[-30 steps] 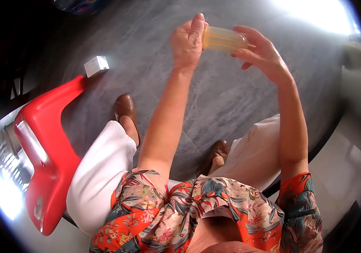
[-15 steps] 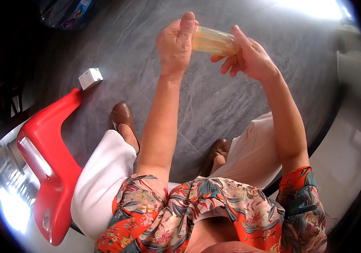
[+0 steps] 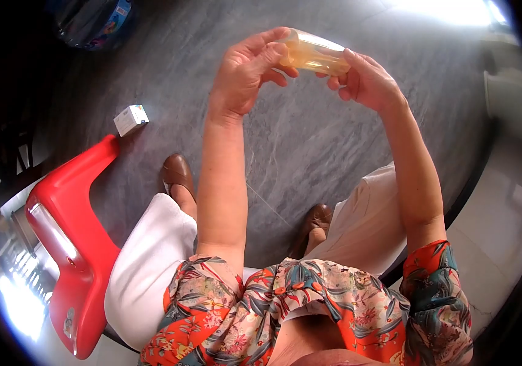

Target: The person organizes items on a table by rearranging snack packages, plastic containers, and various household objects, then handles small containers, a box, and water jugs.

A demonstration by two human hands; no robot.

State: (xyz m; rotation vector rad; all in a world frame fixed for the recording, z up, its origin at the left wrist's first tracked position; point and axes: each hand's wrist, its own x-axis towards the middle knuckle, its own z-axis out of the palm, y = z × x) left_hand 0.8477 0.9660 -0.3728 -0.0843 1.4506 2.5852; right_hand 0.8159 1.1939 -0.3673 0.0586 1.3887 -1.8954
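Observation:
A translucent yellowish cylinder [image 3: 316, 53], like a plastic tumbler lying on its side, is held up level between my two hands near the top of the view. My left hand [image 3: 245, 73] grips its left end, the thumb and fingers pinched around the edge. At the opposite end my right hand [image 3: 367, 79] holds it, with the thumb on top and the fingertips curled beneath. Whether anything is inside the cylinder I cannot tell. Parts of both ends are hidden by the fingers.
On the grey marbled floor [image 3: 212, 140] stands a small white box [image 3: 131, 120], close to a red plastic stool [image 3: 72, 207] at my left. A big clear bottle [image 3: 99, 27] is at the top left. Pale furniture [image 3: 511, 100] lines the right side.
My left hand has shifted a little left and turned, its thumb going from pointing up to lying along the cylinder's end. My right thumb has closed down onto the cylinder, which has moved slightly.

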